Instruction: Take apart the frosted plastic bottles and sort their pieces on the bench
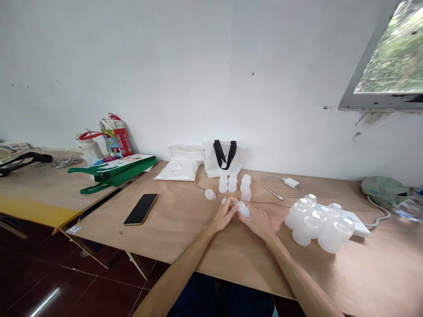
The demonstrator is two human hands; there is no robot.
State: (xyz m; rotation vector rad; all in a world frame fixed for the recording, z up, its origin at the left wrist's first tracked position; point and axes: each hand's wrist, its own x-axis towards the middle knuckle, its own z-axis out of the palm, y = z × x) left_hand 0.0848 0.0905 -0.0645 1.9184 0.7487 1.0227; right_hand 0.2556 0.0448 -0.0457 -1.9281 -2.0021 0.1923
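My right hand (258, 220) is wrapped round a small frosted white plastic bottle (244, 210), which lies tilted with its mouth end toward the left. Fingers of my left hand (225, 213) are bent in at that end of the bottle; whatever they pinch is too small to make out. Just beyond my hands stand several frosted bottles (232, 183). A clear cup-like piece (246, 195) is close behind the held bottle. To the left of them sits a small pile of clear round rings or lids (209, 193), with another little clear piece (224, 200) near my left fingers.
On the right, clear-topped frosted containers (312, 222) cluster before a white box (355, 223). A charger with cable (291, 183) lies behind. A phone (140, 209), a white plastic packet (180, 169), a black-handled bag (211, 167) and a green bag (122, 169) are about the table.
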